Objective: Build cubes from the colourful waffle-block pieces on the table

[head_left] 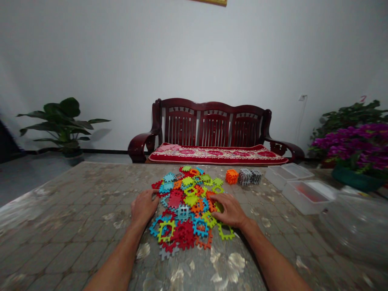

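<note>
A loose pile of plastic interlocking tiles (183,234) lies before me in red, blue, yellow-green, orange and grey. Some tiles are solid squares; others have open or window-like middles, all with toothed edges. My left hand (144,205) rests at the pile's left edge, its thumb and fingertips slightly apart beside a red tile (157,184). On the right side, my right hand (228,210) curves with thumb and fingers spread, touching the pile near a yellow-green tile (209,219). I see no tile held in either hand.
Behind the pile's right side stand an orange stack of tiles (232,176) and grey stacks (245,176). Translucent plastic boxes (306,202) sit at the right, near a clear plastic cover (357,226) and a flower pot (354,178). A wooden bench (212,107) stands beyond the table (91,210).
</note>
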### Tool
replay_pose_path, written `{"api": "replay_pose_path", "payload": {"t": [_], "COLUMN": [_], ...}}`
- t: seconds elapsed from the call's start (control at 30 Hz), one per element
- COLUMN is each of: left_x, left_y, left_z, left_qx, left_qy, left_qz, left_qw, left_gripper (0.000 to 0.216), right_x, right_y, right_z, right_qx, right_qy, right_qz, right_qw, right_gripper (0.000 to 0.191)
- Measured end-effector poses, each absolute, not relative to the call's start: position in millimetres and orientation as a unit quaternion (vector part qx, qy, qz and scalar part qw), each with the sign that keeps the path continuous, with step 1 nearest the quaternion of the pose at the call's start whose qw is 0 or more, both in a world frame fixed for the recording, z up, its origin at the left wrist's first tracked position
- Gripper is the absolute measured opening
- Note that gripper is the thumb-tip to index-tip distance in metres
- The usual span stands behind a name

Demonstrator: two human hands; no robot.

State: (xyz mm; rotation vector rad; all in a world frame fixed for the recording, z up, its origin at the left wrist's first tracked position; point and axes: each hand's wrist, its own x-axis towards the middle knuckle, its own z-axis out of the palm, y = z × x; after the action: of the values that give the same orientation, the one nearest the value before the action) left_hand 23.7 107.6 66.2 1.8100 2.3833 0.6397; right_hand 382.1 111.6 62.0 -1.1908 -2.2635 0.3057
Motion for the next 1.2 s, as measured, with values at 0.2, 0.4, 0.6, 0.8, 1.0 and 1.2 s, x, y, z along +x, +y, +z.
{"api": "replay_pose_path", "payload": {"t": [0.2, 0.4, 0.6, 0.8, 1.0, 1.2], "left_x": [23.7, 22.3, 23.3, 23.0, 22.4, 24.2], "left_y": [107.8, 109.7, 108.7, 108.5, 109.3, 108.3], "left_z": [66.2, 64.5, 63.0, 63.4, 61.1, 62.9], "left_qx": [0.59, 0.588, 0.582, 0.587, 0.588, 0.589], "left_qy": [0.779, 0.782, 0.785, 0.781, 0.781, 0.781], "left_qz": [0.208, 0.201, 0.206, 0.21, 0.207, 0.208], "left_qw": [0.041, 0.045, 0.036, 0.04, 0.037, 0.03], "left_gripper": [0.038, 0.038, 0.038, 0.039, 0.039, 0.039], "right_x": [380.2, 377.9, 374.2, 375.6, 370.5, 364.9], "right_y": [115.7, 120.6, 120.5, 121.5, 118.3, 117.8], "right_z": [55.9, 51.9, 55.0, 61.1, 65.7, 66.1], "right_qx": [-0.415, -0.421, -0.477, -0.515, -0.457, -0.452], "right_qy": [-0.864, -0.852, -0.808, -0.774, -0.823, -0.843], "right_qz": [0.072, 0.07, 0.119, 0.171, 0.193, 0.146], "right_qw": [0.276, 0.303, 0.323, 0.327, 0.278, 0.25], "right_gripper": [0.05, 0.036, 0.035, 0.033, 0.018, 0.009]}}
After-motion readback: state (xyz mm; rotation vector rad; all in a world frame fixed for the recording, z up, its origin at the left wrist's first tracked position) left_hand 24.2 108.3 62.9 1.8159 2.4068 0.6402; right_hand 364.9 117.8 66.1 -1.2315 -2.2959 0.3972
